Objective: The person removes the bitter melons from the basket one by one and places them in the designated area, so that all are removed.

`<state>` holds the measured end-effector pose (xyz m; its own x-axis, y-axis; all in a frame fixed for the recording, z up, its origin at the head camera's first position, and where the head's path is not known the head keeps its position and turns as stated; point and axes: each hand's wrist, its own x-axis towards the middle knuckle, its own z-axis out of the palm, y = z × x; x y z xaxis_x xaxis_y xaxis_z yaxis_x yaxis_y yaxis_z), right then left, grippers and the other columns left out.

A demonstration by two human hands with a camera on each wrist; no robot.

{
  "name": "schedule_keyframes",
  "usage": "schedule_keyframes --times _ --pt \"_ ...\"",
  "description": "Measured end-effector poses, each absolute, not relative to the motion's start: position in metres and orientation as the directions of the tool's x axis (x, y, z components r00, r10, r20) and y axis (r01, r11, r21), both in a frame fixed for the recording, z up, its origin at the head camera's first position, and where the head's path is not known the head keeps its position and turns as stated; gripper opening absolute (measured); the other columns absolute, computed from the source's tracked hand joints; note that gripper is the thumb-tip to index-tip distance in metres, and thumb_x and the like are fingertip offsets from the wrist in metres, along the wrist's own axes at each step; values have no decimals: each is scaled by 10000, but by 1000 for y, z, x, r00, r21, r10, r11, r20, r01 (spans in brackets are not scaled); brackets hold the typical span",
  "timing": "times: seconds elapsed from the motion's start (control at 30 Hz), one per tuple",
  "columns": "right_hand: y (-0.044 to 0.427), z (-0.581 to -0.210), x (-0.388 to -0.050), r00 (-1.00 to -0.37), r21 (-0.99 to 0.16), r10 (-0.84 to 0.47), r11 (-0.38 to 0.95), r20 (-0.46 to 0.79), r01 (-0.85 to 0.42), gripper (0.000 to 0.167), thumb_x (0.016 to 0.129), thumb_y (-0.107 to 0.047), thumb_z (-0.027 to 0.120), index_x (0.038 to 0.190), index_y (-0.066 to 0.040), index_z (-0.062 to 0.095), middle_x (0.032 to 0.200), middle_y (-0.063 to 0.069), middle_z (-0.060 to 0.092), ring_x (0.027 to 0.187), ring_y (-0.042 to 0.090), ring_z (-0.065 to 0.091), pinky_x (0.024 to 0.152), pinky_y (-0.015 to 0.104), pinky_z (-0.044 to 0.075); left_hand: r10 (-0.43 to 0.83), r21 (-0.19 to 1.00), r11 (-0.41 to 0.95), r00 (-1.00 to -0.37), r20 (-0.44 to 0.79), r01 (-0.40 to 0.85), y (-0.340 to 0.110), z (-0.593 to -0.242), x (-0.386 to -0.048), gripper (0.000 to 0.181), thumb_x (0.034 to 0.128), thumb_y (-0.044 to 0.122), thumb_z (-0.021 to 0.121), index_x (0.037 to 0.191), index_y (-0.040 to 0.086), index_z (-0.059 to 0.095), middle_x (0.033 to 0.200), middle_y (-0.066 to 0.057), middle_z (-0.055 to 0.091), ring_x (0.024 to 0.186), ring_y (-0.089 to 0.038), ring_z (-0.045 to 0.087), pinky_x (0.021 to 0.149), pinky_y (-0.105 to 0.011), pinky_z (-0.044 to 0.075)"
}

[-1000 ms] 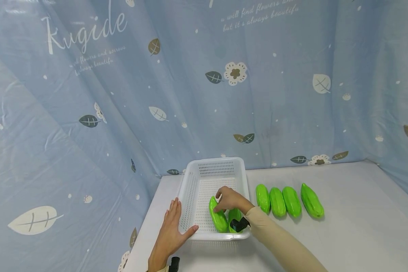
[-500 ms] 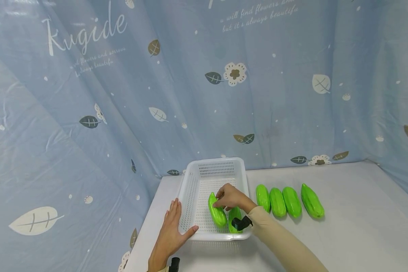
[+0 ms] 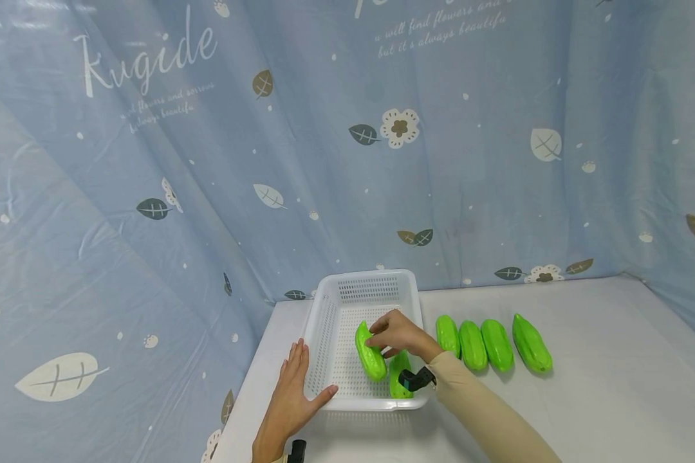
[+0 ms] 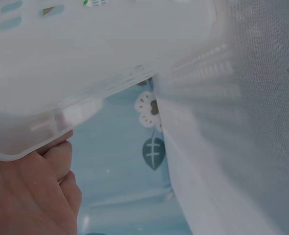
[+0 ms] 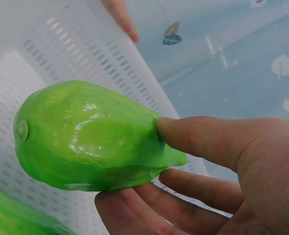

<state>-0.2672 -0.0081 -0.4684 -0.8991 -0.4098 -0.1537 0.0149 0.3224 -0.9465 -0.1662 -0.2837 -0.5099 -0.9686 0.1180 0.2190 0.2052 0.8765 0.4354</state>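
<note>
A green papaya [image 3: 370, 355] is inside a white perforated basket [image 3: 363, 404]. My right hand [image 3: 402, 335] pinches its narrow end between thumb and fingers; the right wrist view shows this papaya [image 5: 85, 137] close up, its blunt end pointing away from the palm. A second papaya [image 3: 400, 379] lies on the basket floor at the right, partly hidden by the wrist camera. My left hand [image 3: 290, 392] rests at the basket's front left corner with straight fingers along the side and the thumb spread towards the front rim. In the left wrist view, the hand [image 4: 32, 191] is partly covered by the basket.
Several more green papayas [image 3: 473, 345] lie in a row on the white table [image 3: 608, 379], right of the basket. A blue curtain [image 3: 469, 161] with leaf and flower prints hangs behind the table and along its left side.
My right hand has moved the pinched papaya a little towards the back of the basket, away from the front rim. The left hand and the basket have stayed in place.
</note>
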Motion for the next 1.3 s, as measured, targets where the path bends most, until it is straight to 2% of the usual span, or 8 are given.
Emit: schedule_keyframes --times 0.47,1.0,1.3 --pt "5 -458 -267 -911 -957 -386 287 -144 29 454 898 -205 808 1259 50 703 1121 147 761 859 198 765 730 407 660 114 435 876 -966 231 207 -283 -510 -165 1110 848 639 720 1617 -18 263 1747 -112 174 1611 -398 179 1263 -651 182" --pt "39 -451 -264 -927 -974 -347 218 -143 69 462 956 -205 751 1329 52 662 1268 205 713 978 216 748 828 426 652 116 440 872 -965 236 213 -283 -510 -165 1117 843 632 730 1621 -13 256 1747 -109 173 1618 -381 167 1258 -665 186" --pt "61 -445 -261 -935 -975 -323 208 -143 77 494 972 -235 726 1351 69 637 1277 230 702 961 197 737 835 428 650 122 438 873 -965 232 216 -284 -510 -166 1119 849 641 723 1627 -2 242 1750 -101 168 1625 -356 154 1263 -649 190"
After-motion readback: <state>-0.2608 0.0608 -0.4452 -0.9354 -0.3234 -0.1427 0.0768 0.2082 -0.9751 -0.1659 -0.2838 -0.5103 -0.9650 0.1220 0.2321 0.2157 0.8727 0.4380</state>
